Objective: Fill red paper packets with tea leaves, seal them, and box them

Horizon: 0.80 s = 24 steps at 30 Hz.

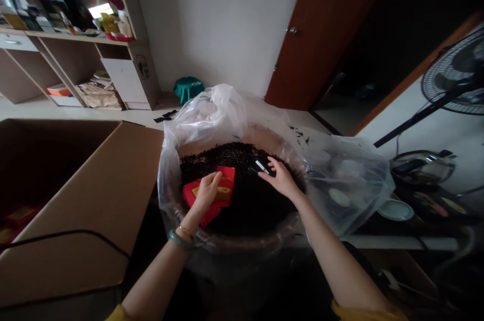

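the left hand [207, 192] grips a red packet [227, 186] above dark shreds [247, 200] in a plastic-lined tub [260, 135]. the right hand [280, 176] is at a small white strip [261, 167]; i cannot tell whether it grips it.

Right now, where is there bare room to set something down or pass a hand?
The dark loose material shows a bare patch, on its near side, between the red packets and the right hand. Pale floor also lies bare between desk and carton, left of the black scraps. Crowded: around the left hand and on the desk.
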Tool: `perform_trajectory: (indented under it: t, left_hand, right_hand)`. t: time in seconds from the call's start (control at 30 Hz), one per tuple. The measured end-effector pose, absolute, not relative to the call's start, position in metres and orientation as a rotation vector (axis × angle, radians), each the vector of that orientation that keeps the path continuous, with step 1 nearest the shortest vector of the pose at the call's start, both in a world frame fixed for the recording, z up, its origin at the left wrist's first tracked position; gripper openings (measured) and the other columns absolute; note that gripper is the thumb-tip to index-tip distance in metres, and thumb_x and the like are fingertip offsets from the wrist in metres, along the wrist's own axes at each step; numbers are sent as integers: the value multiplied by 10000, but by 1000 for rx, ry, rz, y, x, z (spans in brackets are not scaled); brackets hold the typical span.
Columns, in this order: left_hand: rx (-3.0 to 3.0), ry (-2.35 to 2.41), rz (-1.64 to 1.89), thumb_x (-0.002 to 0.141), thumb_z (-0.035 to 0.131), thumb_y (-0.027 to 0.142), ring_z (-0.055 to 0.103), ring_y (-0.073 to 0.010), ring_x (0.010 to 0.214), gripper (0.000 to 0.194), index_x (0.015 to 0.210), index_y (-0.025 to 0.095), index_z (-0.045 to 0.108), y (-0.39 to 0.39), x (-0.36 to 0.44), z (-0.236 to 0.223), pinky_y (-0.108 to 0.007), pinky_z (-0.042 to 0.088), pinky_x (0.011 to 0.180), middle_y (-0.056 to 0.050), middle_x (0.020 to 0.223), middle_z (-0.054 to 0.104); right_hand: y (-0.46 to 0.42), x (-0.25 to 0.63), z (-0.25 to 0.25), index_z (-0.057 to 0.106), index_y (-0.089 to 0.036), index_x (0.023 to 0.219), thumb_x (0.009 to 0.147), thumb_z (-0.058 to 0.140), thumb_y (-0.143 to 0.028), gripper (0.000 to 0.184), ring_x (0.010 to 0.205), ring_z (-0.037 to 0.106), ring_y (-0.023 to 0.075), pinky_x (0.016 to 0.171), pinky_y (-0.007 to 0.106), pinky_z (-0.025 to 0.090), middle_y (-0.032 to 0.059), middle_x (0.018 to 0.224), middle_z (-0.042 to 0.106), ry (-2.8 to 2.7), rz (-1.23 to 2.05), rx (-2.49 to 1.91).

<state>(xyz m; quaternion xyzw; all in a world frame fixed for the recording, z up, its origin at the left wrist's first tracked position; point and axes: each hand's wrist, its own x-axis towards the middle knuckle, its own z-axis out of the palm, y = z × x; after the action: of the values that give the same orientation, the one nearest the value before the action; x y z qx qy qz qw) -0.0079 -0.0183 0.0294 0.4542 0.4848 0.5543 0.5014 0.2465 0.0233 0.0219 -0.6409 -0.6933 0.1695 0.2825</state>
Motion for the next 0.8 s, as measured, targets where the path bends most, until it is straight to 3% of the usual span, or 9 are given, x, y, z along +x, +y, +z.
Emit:
perform_trajectory:
  t: [0.1,0.2,0.3,0.47,0.57,0.67,0.8]
  left_hand:
    - [1119,1180,1327,688,647,549,512,-115,524,405,591,157,616,-20,-7,35,-204,360,491,5,559,592]
    - [1130,1195,1315,681,639,567,503,-110,525,420,602,156,611,-22,-5,38,-200,353,487,9,557,583]
    - [1128,1191,1302,680,638,578,508,-111,529,429,610,156,613,-23,-3,39,-201,361,492,7,562,586]
    - [1058,1142,1289,639,652,626,509,-110,522,475,628,153,614,-21,-4,36,-206,381,504,7,570,587]
    - [1016,1124,1302,634,647,647,492,-100,512,496,653,152,613,-17,-6,29,-200,365,492,13,579,576]
    - [1009,1128,1334,677,619,640,451,-86,491,483,652,159,584,-14,-8,23,-193,334,476,35,560,528]
    - [1082,1180,1414,712,594,623,402,-80,496,469,627,165,538,-13,-10,25,-195,317,489,54,537,466]
  right_hand:
    - [5,265,7,470,-156,1356,691,751,-369,752,1139,567,356,930,486,457,187,1226,604,-1993,249,-1938]
    - [-2,272,-4,534,-161,1291,791,652,-275,526,1132,596,309,940,426,468,163,1201,637,-2056,307,-1984]
    - [4,269,-4,531,-152,1291,825,592,-225,476,1164,588,263,974,367,457,151,1243,626,-2077,339,-1869]
    - [21,251,21,582,-191,1216,812,609,-419,465,1033,648,288,866,380,503,128,1110,686,-1891,376,-1868]
    - [27,233,44,609,-235,1048,841,487,-597,434,725,670,189,630,285,518,38,834,697,-1675,690,-1663]
    - [28,208,72,558,-235,956,793,417,-738,547,369,435,82,363,195,340,-73,557,513,-1451,1160,-1398]
    - [25,174,105,516,-224,895,683,537,-778,594,353,372,47,345,171,298,-103,539,451,-1319,1452,-1080]
